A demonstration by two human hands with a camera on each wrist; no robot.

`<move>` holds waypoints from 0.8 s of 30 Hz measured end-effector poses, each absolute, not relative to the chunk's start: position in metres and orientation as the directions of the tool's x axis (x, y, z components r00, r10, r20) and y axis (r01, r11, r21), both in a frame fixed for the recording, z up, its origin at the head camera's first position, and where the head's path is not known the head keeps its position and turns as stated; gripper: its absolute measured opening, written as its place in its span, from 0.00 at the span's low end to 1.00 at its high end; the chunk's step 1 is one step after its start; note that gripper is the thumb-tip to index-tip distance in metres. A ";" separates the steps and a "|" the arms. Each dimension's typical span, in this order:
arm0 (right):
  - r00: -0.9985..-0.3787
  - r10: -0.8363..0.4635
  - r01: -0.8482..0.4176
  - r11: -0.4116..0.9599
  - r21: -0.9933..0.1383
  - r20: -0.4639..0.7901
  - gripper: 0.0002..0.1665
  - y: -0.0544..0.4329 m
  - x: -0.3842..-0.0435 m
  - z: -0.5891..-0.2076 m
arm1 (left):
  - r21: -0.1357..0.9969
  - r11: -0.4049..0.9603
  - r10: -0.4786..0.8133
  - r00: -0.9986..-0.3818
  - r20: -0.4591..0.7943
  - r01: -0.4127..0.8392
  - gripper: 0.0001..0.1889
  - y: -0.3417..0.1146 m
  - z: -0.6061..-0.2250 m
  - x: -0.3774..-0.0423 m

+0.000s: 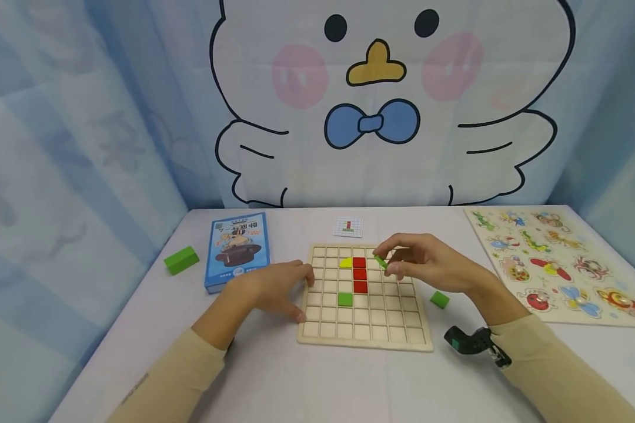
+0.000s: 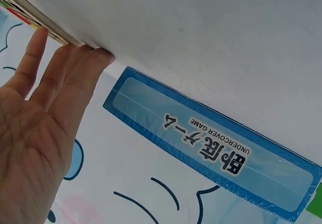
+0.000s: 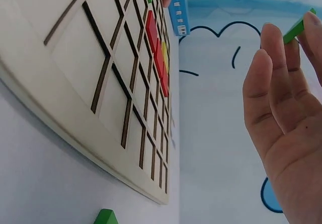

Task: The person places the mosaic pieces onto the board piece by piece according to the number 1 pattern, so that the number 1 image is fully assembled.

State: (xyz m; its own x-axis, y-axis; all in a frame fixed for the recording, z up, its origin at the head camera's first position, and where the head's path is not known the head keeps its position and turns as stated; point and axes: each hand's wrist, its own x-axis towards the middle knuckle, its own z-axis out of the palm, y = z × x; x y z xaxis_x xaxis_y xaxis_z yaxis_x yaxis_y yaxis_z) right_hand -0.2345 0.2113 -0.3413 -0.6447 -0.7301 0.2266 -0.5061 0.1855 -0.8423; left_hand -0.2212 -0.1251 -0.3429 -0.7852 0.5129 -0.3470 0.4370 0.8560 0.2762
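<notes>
A wooden grid board [image 1: 367, 335] lies flat on the table, bearing three red tiles [image 1: 360, 275] in a column, a yellow tile [image 1: 346, 262] and a green tile [image 1: 345, 299]. My left hand [image 1: 270, 288] rests against the board's left edge, thumb and fingers spread apart; in the left wrist view the fingers [image 2: 75, 78] look nearly straight. Over the board's upper right part, my right hand [image 1: 428, 261] pinches another green tile [image 3: 297, 30] between thumb and finger, held tilted above the squares. A small card [image 1: 348, 227] with a printed grid pattern lies behind the board.
A blue game box [image 1: 237, 247] stands left of the board, with a green block [image 1: 181, 260] further left. One loose green piece [image 1: 440, 299] lies just right of the board. On the right is a picture board [image 1: 566, 264] with animals and insects.
</notes>
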 end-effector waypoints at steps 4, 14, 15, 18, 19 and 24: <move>-0.650 -0.719 -0.514 0.177 -0.839 0.247 0.17 0.209 -0.235 -0.343 | 0.279 0.859 0.508 -0.786 -0.353 0.430 0.31 -0.124 -0.342 -0.221; -0.660 -0.724 -0.432 0.149 -0.889 0.199 0.16 0.197 -0.238 -0.351 | 0.270 0.876 0.479 -0.793 -0.376 0.401 0.32 -0.127 -0.344 -0.219; -0.660 -0.726 -0.429 0.154 -0.890 0.192 0.16 0.196 -0.239 -0.352 | 0.265 0.876 0.479 -0.794 -0.374 0.404 0.32 -0.127 -0.344 -0.219; -0.669 -0.724 -0.424 0.183 -0.887 0.170 0.16 0.193 -0.239 -0.353 | 0.257 0.874 0.484 -0.794 -0.369 0.413 0.31 -0.127 -0.343 -0.220; -0.674 -0.721 -0.423 0.199 -0.884 0.160 0.17 0.193 -0.239 -0.354 | 0.258 0.872 0.486 -0.792 -0.369 0.415 0.31 -0.126 -0.342 -0.220; -0.697 -0.710 -0.401 0.276 -0.873 0.096 0.18 0.192 -0.239 -0.357 | 0.264 0.870 0.490 -0.789 -0.369 0.417 0.31 -0.123 -0.340 -0.220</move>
State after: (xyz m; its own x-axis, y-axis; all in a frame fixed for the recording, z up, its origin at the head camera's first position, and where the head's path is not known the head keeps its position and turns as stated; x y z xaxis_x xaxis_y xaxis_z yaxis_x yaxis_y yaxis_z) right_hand -0.2389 0.1916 -0.3566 -0.6972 -0.7104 0.0959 -0.4013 0.2761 -0.8733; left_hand -0.2204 -0.1234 -0.3402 -0.7894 0.4903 -0.3693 0.4166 0.8698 0.2644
